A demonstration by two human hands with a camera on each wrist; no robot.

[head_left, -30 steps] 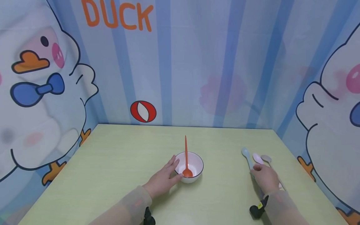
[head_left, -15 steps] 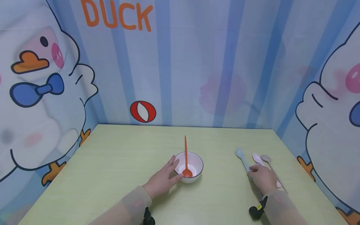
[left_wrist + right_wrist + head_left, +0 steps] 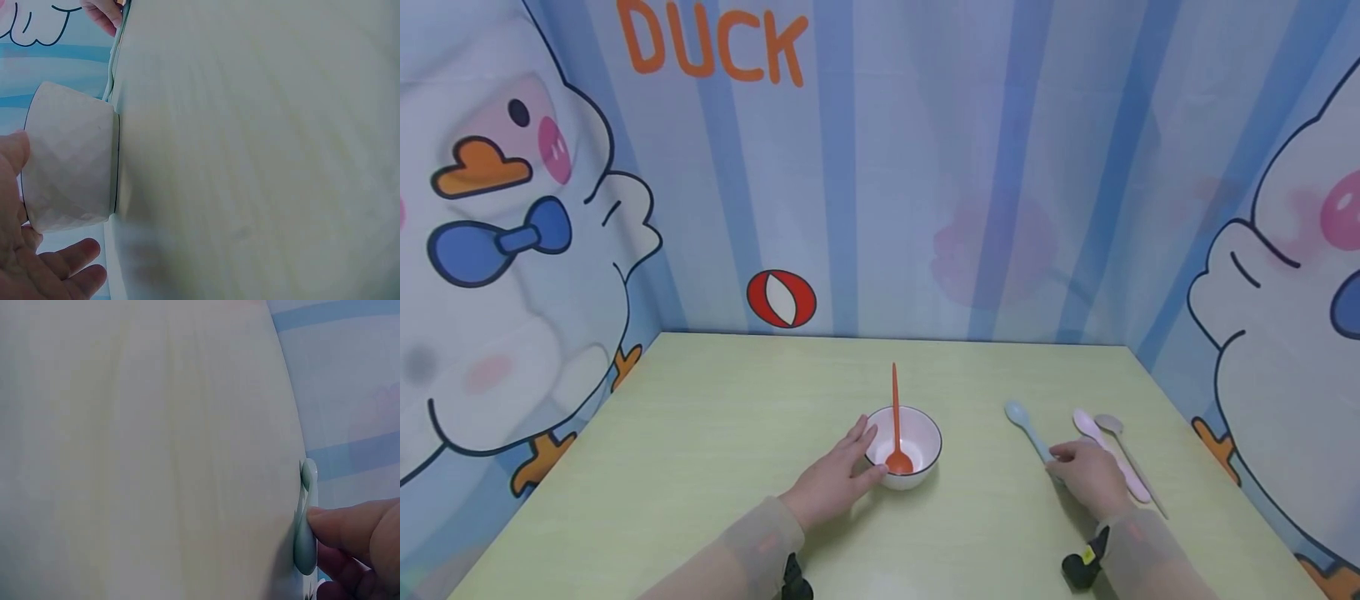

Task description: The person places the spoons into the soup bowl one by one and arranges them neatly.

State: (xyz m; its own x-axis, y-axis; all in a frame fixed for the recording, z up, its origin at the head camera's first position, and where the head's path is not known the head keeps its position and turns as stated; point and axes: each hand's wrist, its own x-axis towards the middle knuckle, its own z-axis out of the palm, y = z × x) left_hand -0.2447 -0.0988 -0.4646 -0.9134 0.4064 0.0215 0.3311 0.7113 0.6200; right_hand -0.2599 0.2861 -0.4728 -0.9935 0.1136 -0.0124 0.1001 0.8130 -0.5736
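Observation:
A white bowl [image 3: 931,454] with a dark rim stands near the middle of the table. An orange spoon [image 3: 897,417] leans in it, handle pointing up and away. My left hand [image 3: 835,479] holds the bowl's left side, thumb and forefinger at the rim; in the left wrist view the other fingers [image 3: 72,257] hang below the bowl [image 3: 72,159]. To the right, my right hand [image 3: 1092,475] pinches a light blue spoon [image 3: 1026,423] by its handle, the spoon's head pointing away to the left. The right wrist view shows the thumb [image 3: 344,525] against this spoon [image 3: 305,544].
A pink spoon [image 3: 1112,437] and a grey spoon [image 3: 1131,454] lie side by side just right of my right hand. The pale yellow table [image 3: 737,400] ends at a blue striped cloth backdrop [image 3: 895,208], with cartoon duck panels on both sides.
My right hand has slid left across the table with the light blue spoon, away from the pink and grey spoons, so more of the pink spoon shows. My left hand and the bowl stay put.

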